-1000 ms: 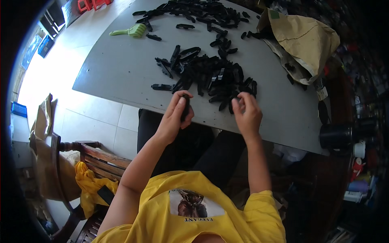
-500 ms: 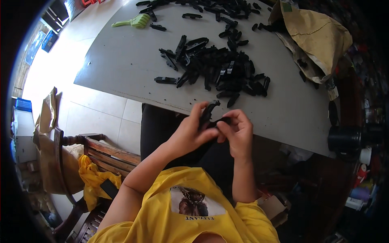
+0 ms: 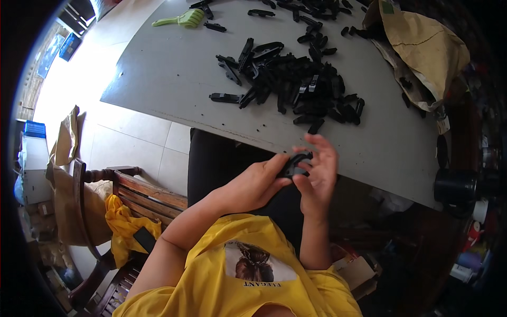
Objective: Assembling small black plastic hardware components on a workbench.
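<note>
Left hand (image 3: 253, 185) and right hand (image 3: 317, 177) were both clamped on one small black plastic part (image 3: 293, 165), held over the lap below the worktop (image 3: 158, 79) edge. Looked like mid-assembly by hand; next move probably needs another piece from the black parts pile (image 3: 296, 79).

Sunlit pale tiled floor (image 3: 132, 142) lies beside a grey flat bench (image 3: 158, 68); a dark wooden chair (image 3: 100, 211) holds yellow cloth (image 3: 124, 227).

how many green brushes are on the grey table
1: a single green brush lies at the far left end of the grey table, apart from the pile of black plastic parts. Others could be hidden beyond the picture's top edge.
</note>
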The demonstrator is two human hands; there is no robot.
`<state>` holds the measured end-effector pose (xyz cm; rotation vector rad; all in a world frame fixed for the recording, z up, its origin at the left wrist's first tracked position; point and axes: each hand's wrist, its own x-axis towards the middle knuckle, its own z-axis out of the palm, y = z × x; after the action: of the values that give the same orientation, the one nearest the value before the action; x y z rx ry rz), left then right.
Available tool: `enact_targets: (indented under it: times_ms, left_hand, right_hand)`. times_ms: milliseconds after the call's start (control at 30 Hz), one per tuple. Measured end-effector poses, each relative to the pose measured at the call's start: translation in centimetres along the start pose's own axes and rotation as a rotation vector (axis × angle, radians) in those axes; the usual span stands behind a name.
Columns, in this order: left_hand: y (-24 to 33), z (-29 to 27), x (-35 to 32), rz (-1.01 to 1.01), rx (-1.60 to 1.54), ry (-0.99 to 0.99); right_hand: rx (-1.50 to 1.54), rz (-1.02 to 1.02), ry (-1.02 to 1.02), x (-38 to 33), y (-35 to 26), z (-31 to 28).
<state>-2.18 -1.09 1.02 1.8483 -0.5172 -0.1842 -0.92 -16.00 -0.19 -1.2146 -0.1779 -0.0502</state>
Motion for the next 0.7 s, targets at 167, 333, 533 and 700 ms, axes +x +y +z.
enact_targets:
  times_ms: [167, 333, 533, 700]
  left_hand:
    - [-0.6, 0.4, 0.0, -0.045, 0.017, -0.059]
    - [-3.4, -4.5, 1.8, 0.159, 0.649, 0.492]
    - [-7.5, -7.9, 1.6, -0.063, 1.145, 0.542]
    - [-5.0, -7.6, 0.9, -0.251, 1.003, 0.602]
  right_hand:
    - [0.182, 0.131, -0.106, -1.0, 1.0, -0.9]
    - [-0.237, -0.115, 0.114, 2.4, 1.1, -3.8]
    - [-1.381, -0.352, -0.158, 5.2, 0.5, -4.4]
    - [-1.405, -0.588, -0.119, 5.0, 0.2, -5.7]
